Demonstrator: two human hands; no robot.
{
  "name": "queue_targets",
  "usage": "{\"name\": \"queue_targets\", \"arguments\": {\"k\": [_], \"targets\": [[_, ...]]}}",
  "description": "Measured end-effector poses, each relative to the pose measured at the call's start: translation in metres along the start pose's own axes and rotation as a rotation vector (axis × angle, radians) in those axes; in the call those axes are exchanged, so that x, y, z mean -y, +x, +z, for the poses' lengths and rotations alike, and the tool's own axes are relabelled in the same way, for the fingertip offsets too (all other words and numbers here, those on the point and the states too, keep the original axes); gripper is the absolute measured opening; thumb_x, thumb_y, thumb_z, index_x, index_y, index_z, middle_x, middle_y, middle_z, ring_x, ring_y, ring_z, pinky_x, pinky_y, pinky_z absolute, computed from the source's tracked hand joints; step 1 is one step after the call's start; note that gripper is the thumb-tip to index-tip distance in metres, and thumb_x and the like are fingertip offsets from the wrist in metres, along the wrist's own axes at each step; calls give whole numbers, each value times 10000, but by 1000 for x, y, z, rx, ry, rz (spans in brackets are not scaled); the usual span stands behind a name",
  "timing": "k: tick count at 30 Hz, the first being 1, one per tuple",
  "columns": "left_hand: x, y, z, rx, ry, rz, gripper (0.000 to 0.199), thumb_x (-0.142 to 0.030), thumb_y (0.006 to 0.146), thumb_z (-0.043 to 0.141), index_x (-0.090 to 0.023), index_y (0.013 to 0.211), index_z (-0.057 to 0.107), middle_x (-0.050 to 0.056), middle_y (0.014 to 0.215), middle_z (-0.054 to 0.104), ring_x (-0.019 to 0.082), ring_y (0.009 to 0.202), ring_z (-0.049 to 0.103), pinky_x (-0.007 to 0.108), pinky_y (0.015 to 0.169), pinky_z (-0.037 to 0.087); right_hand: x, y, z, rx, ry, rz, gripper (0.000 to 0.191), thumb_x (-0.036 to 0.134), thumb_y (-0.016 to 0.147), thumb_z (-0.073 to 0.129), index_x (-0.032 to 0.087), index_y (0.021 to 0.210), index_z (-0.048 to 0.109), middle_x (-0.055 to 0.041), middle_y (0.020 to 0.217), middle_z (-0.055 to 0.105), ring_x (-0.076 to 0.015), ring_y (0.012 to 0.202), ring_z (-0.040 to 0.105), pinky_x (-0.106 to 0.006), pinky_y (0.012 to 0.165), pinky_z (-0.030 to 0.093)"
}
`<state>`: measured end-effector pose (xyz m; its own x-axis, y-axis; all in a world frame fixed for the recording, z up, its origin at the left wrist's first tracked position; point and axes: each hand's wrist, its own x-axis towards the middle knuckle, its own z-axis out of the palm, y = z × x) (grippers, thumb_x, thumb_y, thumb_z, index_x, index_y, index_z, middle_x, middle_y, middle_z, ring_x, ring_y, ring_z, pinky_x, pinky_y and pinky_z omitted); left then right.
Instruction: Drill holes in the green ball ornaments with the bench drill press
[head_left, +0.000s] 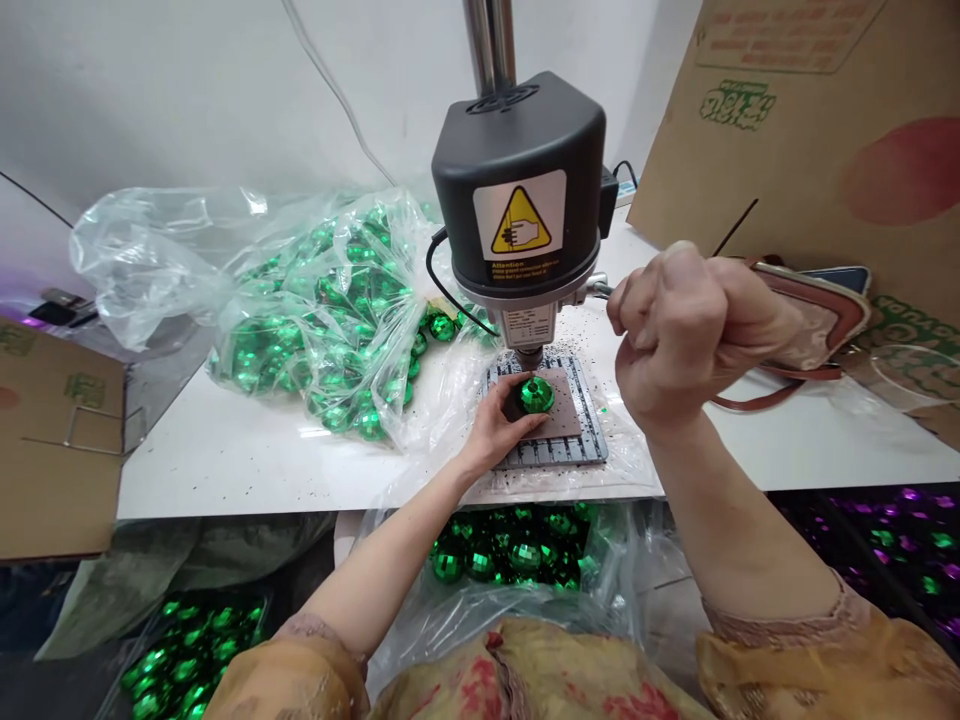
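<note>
1. Starting at the left, we had a cardboard carton [60,440] by the counter [225,480], then a clear plastic bag [150,250] heaped with faceted green balls [367,420].
2. Next came our left hand [495,425], its grip closed on one shiny ball [537,396] between thumb and finger; that ball sat on a flat pad [568,420] over the slotted base plate [596,445].
3. Above it hung the press head [517,150], its chuck [529,357] just over the ball; we could not tell whether the two touched.
4. Further right, we held our right hand [679,340] up in a fist, its grip seemingly wrapped around the lever [598,290], whose end it hid.
5. We judged the step in hand to be steadying the ball beneath the chuck. The next move, we thought, called for a firm left grip, well clear of the chuck, and even pressure on the lever.
</note>
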<state>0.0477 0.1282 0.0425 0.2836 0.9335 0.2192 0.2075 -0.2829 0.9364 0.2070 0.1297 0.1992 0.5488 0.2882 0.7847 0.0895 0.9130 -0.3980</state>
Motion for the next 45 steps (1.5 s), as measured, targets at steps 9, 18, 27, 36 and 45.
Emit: {"name": "queue_targets", "arguments": {"k": [9, 18, 27, 36, 45], "targets": [[6, -1, 0, -4, 28, 21, 637, -425, 791, 842, -216, 1335, 586, 114, 1314, 657, 298, 1222, 630, 489, 1110, 488, -8, -7, -12, 64, 2, -87, 579, 299, 934, 572, 167, 549, 160, 49, 508, 164, -39, 416, 217, -272, 435, 203], [11, -1, 1, -8, 10, 50, 637, -439, 793, 844, -224, 1335, 585, 121, 1329, 650, 309, 1246, 622, 502, 1122, 484, -17, -14, -19, 126, 104, -238, 494, 119, 885, 562, 177, 619, 150, 63, 513, 165, -40, 419, 224, -240, 419, 265], [8, -2, 1, -6, -10, 22, 637, -415, 782, 851, -220, 1323, 579, 120, 1315, 651, 306, 1234, 626, 499, 1111, 486, -14, -15, -16, 72, 70, -199, 568, 202, 909, 579, 172, 565, 128, 59, 451, 202, -43, 374, 211, -278, 404, 230], [-12, -11, 2, -154, 91, 47, 525, -379, 794, 824, -197, 1229, 593, 102, 1182, 692, 257, 1087, 686, 413, 957, 563, 3, 48, 22, 130, 38, 95, 505, 331, 864, 718, 212, 501, 388, 70, 436, 282, -72, 385, 276, -302, 438, 185], [-29, -156, -59, 634, 904, 179, 430, -524, 918, 659, -194, 1193, 647, 78, 976, 684, 237, 824, 676, 330, 688, 527, -12, 49, 18, 96, 55, 79, 460, 442, 877, 684, 253, 615, 356, 67, 522, 277, -75, 415, 313, -298, 484, 223]]}}
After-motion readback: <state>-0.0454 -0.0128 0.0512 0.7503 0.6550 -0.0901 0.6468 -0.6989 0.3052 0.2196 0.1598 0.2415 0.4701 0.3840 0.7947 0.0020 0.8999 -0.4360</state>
